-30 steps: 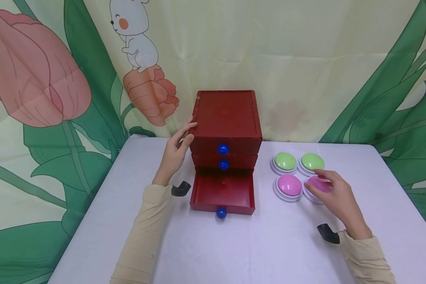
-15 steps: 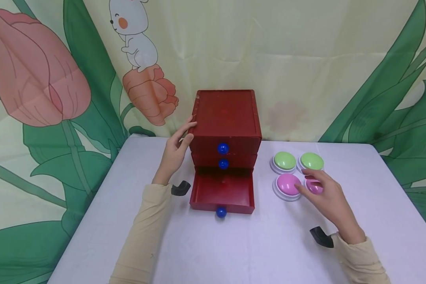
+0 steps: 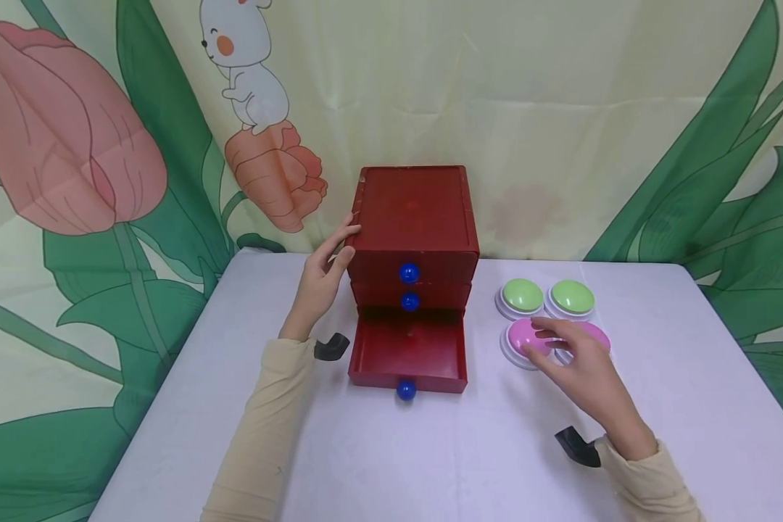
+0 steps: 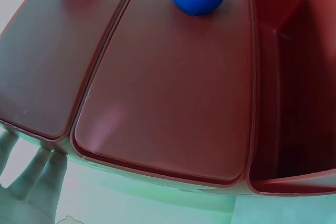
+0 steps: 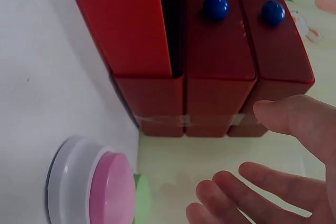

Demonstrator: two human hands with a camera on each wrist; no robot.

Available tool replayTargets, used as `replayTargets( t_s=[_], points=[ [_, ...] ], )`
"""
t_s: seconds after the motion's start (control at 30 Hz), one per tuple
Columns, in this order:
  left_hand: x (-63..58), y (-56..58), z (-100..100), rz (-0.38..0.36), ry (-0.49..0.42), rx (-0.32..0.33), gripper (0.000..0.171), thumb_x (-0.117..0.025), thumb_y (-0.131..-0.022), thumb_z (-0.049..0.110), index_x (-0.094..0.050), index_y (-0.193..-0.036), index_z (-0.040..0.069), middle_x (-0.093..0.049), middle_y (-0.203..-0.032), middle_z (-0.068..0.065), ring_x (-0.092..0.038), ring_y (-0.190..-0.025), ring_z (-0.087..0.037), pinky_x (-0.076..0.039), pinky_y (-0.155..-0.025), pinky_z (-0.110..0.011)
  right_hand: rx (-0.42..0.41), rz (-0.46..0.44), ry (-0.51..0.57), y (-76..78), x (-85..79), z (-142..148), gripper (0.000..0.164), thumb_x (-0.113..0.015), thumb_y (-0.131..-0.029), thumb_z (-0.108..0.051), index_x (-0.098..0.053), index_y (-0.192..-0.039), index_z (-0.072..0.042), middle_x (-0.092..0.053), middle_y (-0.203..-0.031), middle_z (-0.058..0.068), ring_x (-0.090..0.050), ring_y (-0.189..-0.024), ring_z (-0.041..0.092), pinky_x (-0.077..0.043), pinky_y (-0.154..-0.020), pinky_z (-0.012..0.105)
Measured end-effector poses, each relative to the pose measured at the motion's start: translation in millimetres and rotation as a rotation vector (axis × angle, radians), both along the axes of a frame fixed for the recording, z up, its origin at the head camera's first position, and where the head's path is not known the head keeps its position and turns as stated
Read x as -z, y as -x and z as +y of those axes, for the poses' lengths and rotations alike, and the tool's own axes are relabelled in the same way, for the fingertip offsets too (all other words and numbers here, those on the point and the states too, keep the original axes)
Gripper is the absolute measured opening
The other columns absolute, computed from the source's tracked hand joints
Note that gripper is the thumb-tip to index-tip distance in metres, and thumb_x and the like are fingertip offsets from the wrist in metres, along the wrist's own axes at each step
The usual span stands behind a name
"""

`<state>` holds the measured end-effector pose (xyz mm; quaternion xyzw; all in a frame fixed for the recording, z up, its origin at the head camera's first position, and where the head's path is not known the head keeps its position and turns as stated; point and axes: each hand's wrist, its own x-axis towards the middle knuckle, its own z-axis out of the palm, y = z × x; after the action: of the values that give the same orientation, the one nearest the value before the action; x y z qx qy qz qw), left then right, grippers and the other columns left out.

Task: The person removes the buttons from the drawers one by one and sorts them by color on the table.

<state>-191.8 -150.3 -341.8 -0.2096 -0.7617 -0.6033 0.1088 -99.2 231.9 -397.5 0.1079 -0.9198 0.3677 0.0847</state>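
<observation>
A dark red drawer cabinet (image 3: 414, 210) with blue ball knobs stands at the back middle of the table. Its bottom drawer (image 3: 407, 351) is pulled out and holds nothing; the two upper drawers are closed. My left hand (image 3: 320, 286) rests its fingers against the cabinet's left side, near the top edge. In the left wrist view, those fingers (image 4: 47, 177) touch the cabinet's side. Over the pink buttons hovers my right hand (image 3: 581, 370), fingers loosely bent, nothing between them. It partly hides the left pink button (image 3: 522, 335) and the right pink button (image 3: 597, 335).
Behind the pink buttons sit two green buttons (image 3: 522, 296) on white bases, right of the cabinet. A white cloth covers the table (image 3: 391, 464). A printed curtain (image 3: 528, 130) hangs behind it. Black wrist mounts (image 3: 577, 447) stick out beside the sleeves.
My right hand has moved left, from over the right pink button towards the left pink one. My left hand and the cabinet have stayed in place.
</observation>
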Motion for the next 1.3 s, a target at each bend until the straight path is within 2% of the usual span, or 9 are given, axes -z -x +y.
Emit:
replayTargets(
  t_s=[0.27, 0.4, 0.47, 0.53, 0.7, 0.93, 1.07, 1.3],
  points=[
    [0.5, -0.3, 0.3, 0.003, -0.008, 0.002, 0.042, -0.049, -0.104, 0.013, -0.049, -0.145, 0.003, -0.033, -0.161, -0.006, -0.030, -0.149, -0.019, -0.040, -0.112, -0.048, -0.037, 0.041, 0.012, -3.4, 2.4, -12.6, 0.047, -0.080, -0.084, -0.014, -0.064, -0.126, -0.003, -0.071, -0.112, 0.012, -0.070, -0.096, 0.025, -0.048, -0.084, 0.007],
    [1.5, 0.6, -0.1, 0.005, -0.010, 0.004, 0.042, -0.049, -0.104, 0.015, -0.049, -0.145, 0.003, -0.032, -0.161, -0.004, -0.030, -0.149, -0.019, -0.040, -0.112, -0.048, -0.057, 0.044, 0.010, -4.5, 2.5, -19.7, 0.044, -0.080, -0.084, -0.016, -0.065, -0.123, -0.005, -0.071, -0.112, 0.010, -0.070, -0.096, 0.025, -0.058, -0.085, 0.030],
    [2.4, 1.6, -0.3, 0.009, -0.013, 0.005, 0.042, -0.049, -0.105, 0.017, -0.049, -0.145, 0.003, -0.032, -0.161, -0.005, -0.030, -0.149, -0.019, -0.039, -0.113, -0.048, -0.066, 0.028, 0.007, -5.7, 2.2, -23.6, 0.043, -0.080, -0.084, -0.017, -0.065, -0.123, -0.006, -0.070, -0.113, 0.010, -0.069, -0.098, 0.026, -0.058, -0.085, 0.042],
    [7.7, 5.9, -1.5, 0.010, -0.019, 0.005, 0.042, -0.049, -0.105, 0.016, -0.049, -0.145, 0.005, -0.032, -0.162, -0.003, -0.029, -0.149, -0.018, -0.039, -0.113, -0.048, -0.075, 0.005, 0.010, -7.0, 1.6, -27.5, 0.043, -0.080, -0.085, -0.018, -0.065, -0.123, -0.006, -0.069, -0.114, 0.011, -0.069, -0.100, 0.027, -0.057, -0.086, 0.048],
    [24.1, 18.4, -5.7, 0.026, -0.028, 0.002, 0.041, -0.049, -0.105, 0.016, -0.052, -0.145, 0.013, -0.033, -0.161, 0.006, -0.029, -0.148, -0.013, -0.039, -0.113, -0.047, -0.091, -0.057, 0.025, -10.7, -2.5, -35.6, 0.045, -0.079, -0.085, -0.022, -0.064, -0.125, -0.008, -0.068, -0.118, 0.011, -0.068, -0.101, 0.028, -0.057, -0.088, 0.050],
    [27.3, 21.2, -6.3, 0.044, -0.022, 0.004, 0.040, -0.051, -0.104, 0.024, -0.053, -0.145, 0.020, -0.035, -0.159, 0.012, -0.030, -0.147, -0.010, -0.041, -0.112, -0.047, -0.138, -0.062, 0.034, -14.0, -5.2, -45.4, 0.044, -0.080, -0.085, -0.020, -0.066, -0.125, -0.009, -0.068, -0.118, 0.009, -0.068, -0.101, 0.024, -0.057, -0.088, 0.046],
    [24.4, 19.4, -5.1, 0.024, -0.023, 0.001, 0.041, -0.050, -0.105, 0.019, -0.052, -0.145, 0.016, -0.034, -0.160, 0.009, -0.030, -0.148, -0.012, -0.040, -0.113, -0.047, -0.144, -0.084, 0.026, -15.4, -7.6, -50.6, 0.045, -0.080, -0.085, -0.022, -0.066, -0.126, -0.010, -0.068, -0.119, 0.008, -0.068, -0.100, 0.023, -0.057, -0.089, 0.048],
    [4.9, 2.2, -1.0, 0.011, -0.018, 0.008, 0.042, -0.049, -0.105, 0.016, -0.049, -0.145, 0.004, -0.032, -0.162, -0.004, -0.029, -0.149, -0.018, -0.039, -0.113, -0.047, -0.171, -0.097, 0.021, -17.2, -12.9, -61.3, 0.045, -0.079, -0.086, -0.024, -0.066, -0.126, -0.011, -0.068, -0.118, 0.006, -0.070, -0.098, 0.023, -0.059, -0.085, 0.044]
  ],
)
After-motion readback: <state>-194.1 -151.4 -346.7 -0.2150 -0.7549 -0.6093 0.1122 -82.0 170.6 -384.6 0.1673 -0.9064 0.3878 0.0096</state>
